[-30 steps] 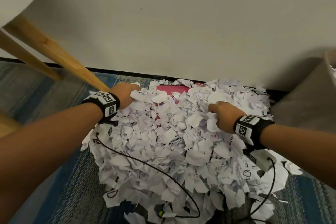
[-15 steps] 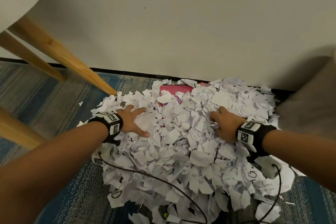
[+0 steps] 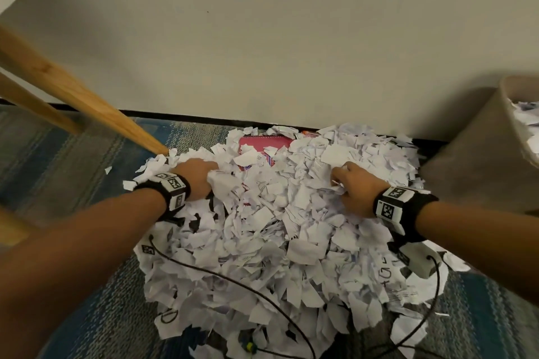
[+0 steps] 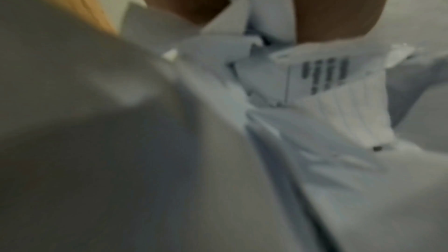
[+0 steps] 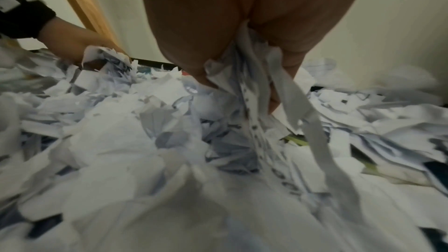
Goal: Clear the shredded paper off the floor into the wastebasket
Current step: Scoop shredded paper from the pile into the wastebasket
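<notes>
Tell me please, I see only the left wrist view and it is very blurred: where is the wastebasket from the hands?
Observer: The wastebasket stands at the right, by the wall, beyond the right hand. Some scraps already lie inside it.
Operator: Does the right hand hold paper?
Observer: Yes. In the right wrist view its fingers are curled round a bunch of shredded paper.
Operator: Is something else in the pile?
Observer: A red notebook shows at the far edge, near the wall, partly buried.
Operator: And the left hand?
Observer: The left hand digs into the pile beside the wooden table leg.
</notes>
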The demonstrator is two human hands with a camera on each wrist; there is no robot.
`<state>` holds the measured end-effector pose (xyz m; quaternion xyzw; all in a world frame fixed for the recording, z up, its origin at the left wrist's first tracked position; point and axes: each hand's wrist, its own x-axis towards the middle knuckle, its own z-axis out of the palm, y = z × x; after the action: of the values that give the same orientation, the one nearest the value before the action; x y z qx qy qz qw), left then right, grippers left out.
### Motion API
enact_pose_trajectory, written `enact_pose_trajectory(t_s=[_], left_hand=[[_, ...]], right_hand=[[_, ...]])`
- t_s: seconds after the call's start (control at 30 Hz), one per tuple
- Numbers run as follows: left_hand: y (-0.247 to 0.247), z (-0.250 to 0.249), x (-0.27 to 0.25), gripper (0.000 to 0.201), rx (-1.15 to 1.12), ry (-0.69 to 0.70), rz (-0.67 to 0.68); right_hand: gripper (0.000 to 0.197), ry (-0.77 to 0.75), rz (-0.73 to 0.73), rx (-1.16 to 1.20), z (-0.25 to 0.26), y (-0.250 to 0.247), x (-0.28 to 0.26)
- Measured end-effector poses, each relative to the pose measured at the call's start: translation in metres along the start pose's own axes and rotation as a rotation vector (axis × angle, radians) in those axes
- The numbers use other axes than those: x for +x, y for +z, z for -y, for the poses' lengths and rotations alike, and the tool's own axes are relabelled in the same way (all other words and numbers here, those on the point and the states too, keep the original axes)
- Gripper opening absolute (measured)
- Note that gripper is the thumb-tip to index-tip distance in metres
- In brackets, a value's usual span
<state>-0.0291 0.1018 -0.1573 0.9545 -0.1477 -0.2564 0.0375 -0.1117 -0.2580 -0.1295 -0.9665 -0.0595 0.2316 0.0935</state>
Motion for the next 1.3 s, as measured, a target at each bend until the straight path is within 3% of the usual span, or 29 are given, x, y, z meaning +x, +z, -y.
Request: enact_pose_trajectory(t_s=[0.1,0.27,0.33,0.47,0.8,0.93,1.13,1.3], left_hand=[[-0.029,-0.014,0.003,0.009,-0.059,-0.017,-0.143],[-0.052,-0.040,0.012,0.022,-0.228,-0.073,-0.252],[-0.054,-0.046,0.016,0.025,-0.352,-0.089,-0.197],[-0.050,-0.053,0.018,0.006,-0.403,-0.034,-0.082],[-0.046,-0.070,0.022,0.028,-0.311,-0.103,-0.116],[-0.044,-0.076,0.026,0.044,-0.147,-0.140,-0.104],[-0.037,-0.075,0.029,0.040,-0.076,-0.080,-0.083],[-0.036,-0.081,0.024,0.033,-0.053,-0.048,-0.072]], right_hand=[[0.030,0.058,-0.021,0.026,-0.018,-0.008,-0.004],[0.036,0.156,-0.018,0.040,-0.045,-0.014,-0.013],[0.037,0.175,0.002,0.028,-0.052,-0.013,-0.015],[0.037,0.183,0.037,-0.006,-0.059,-0.009,-0.019],[0.041,0.185,0.095,-0.009,-0.063,-0.008,-0.024],[0.060,0.248,0.053,0.044,-0.071,-0.007,-0.030],[0.131,0.331,0.197,0.211,-0.078,0.014,-0.039],[0.149,0.296,0.263,0.179,-0.045,0.066,-0.054]])
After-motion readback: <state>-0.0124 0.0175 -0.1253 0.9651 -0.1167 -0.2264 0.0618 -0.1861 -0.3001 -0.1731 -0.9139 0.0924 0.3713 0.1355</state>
